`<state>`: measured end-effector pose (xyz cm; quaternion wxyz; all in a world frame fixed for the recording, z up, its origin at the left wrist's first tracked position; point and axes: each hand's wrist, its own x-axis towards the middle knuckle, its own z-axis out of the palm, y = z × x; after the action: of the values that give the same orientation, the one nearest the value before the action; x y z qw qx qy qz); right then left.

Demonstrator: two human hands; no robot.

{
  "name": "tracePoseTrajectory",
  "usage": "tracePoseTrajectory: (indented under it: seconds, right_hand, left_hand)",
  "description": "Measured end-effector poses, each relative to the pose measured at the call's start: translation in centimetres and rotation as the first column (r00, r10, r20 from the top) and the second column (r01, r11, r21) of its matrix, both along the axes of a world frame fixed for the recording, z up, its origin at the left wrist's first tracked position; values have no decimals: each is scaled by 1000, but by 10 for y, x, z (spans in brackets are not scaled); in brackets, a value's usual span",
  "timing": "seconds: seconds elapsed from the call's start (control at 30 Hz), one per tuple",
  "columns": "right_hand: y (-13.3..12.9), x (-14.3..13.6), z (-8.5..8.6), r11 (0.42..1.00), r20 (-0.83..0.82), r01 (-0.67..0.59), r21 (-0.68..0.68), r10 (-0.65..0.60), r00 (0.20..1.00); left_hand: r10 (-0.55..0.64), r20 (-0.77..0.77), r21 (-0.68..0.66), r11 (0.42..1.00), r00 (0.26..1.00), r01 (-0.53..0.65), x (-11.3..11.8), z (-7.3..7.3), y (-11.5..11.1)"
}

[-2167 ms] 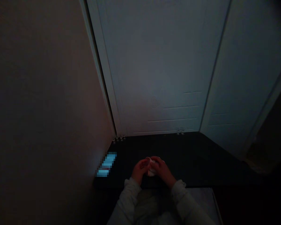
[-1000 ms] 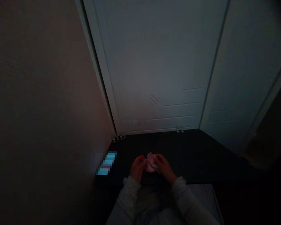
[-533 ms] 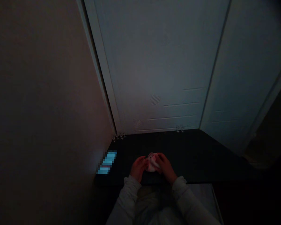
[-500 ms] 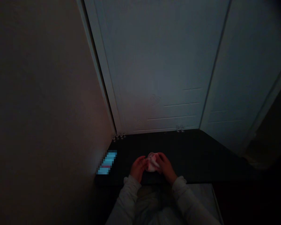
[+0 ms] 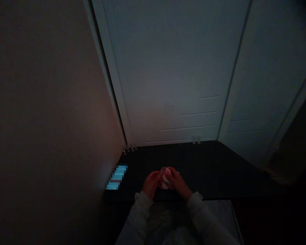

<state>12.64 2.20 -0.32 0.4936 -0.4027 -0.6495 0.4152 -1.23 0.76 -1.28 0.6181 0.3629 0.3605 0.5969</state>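
Low in the middle of the head view, a small pale pink-white cloth is bunched up between my two hands, above the dark tabletop. My right hand is wrapped over its right side, the fingers pressed into the folds. On the other side, my left hand is closed with its fingertips pinching the left edge of the bundle. Whatever lies inside the cloth is hidden, and the dim light blurs the fingers' detail.
A black table stands against a white panelled door. Several small clear glass-like pieces sit at its back left corner, with a pair of similar pieces farther right. A lit phone lies by the left wall.
The cloth has been turned and folded further over; a small clear round thing that showed at its top is now covered. My right fingers have shifted left across the cloth.
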Motion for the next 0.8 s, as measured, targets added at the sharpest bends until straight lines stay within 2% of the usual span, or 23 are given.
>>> tracePoseTrajectory:
  seconds: [0.17,0.43,0.8]
  right_hand:
    - [-1,-1,0,998,52,5,63,-8,999]
    - [2,-2,-8,998,84,57,3,-57,995]
    - [-2,1,-2,998,39,65,8,-66,997]
  left_hand:
    - [6,5,-3,1000,1000,-6,-1,0,1]
    - [45,-7,-13,999,999,-45,1,1,0]
    - [64,-24,57,996,998,-63,-1,-7,5]
